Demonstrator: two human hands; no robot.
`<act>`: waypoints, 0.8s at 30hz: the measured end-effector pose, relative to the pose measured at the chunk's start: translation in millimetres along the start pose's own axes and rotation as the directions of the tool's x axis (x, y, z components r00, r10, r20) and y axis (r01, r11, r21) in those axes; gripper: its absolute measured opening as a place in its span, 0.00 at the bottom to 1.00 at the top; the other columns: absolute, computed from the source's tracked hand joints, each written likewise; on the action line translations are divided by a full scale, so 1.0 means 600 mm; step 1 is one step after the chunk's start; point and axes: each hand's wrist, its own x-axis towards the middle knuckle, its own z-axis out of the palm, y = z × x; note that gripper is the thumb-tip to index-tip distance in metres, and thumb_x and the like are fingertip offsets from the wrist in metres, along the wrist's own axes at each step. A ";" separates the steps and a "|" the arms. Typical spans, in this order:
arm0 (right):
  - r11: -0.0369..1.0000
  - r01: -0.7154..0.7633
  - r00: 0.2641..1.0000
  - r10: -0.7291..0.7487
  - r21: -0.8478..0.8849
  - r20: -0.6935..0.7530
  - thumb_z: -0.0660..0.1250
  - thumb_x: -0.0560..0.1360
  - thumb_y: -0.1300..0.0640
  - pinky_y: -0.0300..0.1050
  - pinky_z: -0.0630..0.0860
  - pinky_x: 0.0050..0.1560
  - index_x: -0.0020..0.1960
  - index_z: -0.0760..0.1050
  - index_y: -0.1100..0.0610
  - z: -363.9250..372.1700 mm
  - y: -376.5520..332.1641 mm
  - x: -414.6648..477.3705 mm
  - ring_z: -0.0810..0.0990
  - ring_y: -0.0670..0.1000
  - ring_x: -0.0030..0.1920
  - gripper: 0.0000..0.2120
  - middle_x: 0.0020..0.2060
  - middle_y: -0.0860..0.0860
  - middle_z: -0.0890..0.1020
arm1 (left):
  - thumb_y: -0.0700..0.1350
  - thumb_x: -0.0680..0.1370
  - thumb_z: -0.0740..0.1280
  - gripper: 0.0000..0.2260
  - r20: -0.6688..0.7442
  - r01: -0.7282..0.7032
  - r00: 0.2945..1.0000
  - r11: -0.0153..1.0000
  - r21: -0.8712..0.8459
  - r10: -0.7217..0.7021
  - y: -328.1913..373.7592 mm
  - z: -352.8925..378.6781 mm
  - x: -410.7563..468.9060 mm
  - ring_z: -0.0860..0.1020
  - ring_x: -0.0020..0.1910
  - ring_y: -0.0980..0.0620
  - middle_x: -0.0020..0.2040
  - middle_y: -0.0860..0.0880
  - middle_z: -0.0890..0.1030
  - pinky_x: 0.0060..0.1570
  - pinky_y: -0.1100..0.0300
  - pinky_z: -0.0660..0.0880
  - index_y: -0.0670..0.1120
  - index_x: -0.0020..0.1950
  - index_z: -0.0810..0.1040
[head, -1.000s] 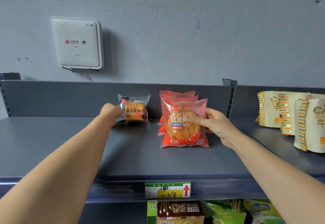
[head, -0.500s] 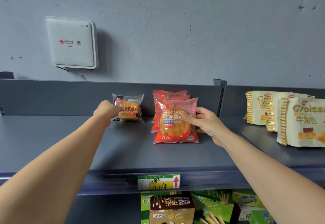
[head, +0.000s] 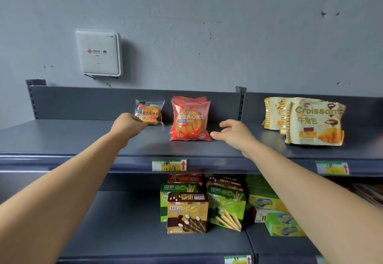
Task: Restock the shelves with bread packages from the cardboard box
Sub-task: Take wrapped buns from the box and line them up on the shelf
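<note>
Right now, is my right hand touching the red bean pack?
Cannot tell. Head view: the right hand puts its thumb tip at the corner of the red bean pack; no plain gap or contact.

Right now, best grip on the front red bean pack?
Pinch the front red bean pack by its right edge, from the right: it stands upright against the packs behind, that edge is free, and the open right hand sits beside it.

Left grip (head: 128, 124) fingers out of sight behind knuckles, beside toast package (head: 150, 112).
</note>
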 end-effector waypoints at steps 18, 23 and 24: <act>0.982 -0.021 0.998 0.010 -0.188 -0.061 0.74 0.71 0.51 0.46 0.76 0.56 0.52 0.82 0.53 -0.062 0.078 -0.351 0.81 0.49 0.52 0.12 0.49 0.48 0.83 | 0.46 0.77 0.67 0.07 0.237 -0.230 0.954 0.954 0.191 0.182 0.002 0.036 -0.393 0.75 0.42 0.52 0.47 0.48 0.81 0.42 0.59 0.71 0.46 0.51 0.82; 0.970 -0.140 0.989 0.127 -0.200 -0.077 0.73 0.71 0.53 0.48 0.77 0.57 0.50 0.82 0.52 -0.068 0.128 -0.477 0.81 0.50 0.53 0.09 0.50 0.48 0.83 | 0.44 0.77 0.66 0.07 0.376 -0.332 0.897 0.917 0.222 0.234 -0.030 0.051 -0.488 0.78 0.46 0.48 0.48 0.48 0.82 0.47 0.57 0.75 0.46 0.50 0.83; 0.965 -0.172 0.984 0.158 -0.198 -0.089 0.73 0.71 0.53 0.48 0.77 0.57 0.51 0.82 0.52 -0.072 0.140 -0.504 0.81 0.50 0.53 0.09 0.50 0.48 0.83 | 0.44 0.76 0.66 0.07 0.406 -0.352 0.882 0.908 0.226 0.241 -0.036 0.056 -0.509 0.79 0.47 0.47 0.48 0.48 0.83 0.49 0.56 0.76 0.46 0.50 0.83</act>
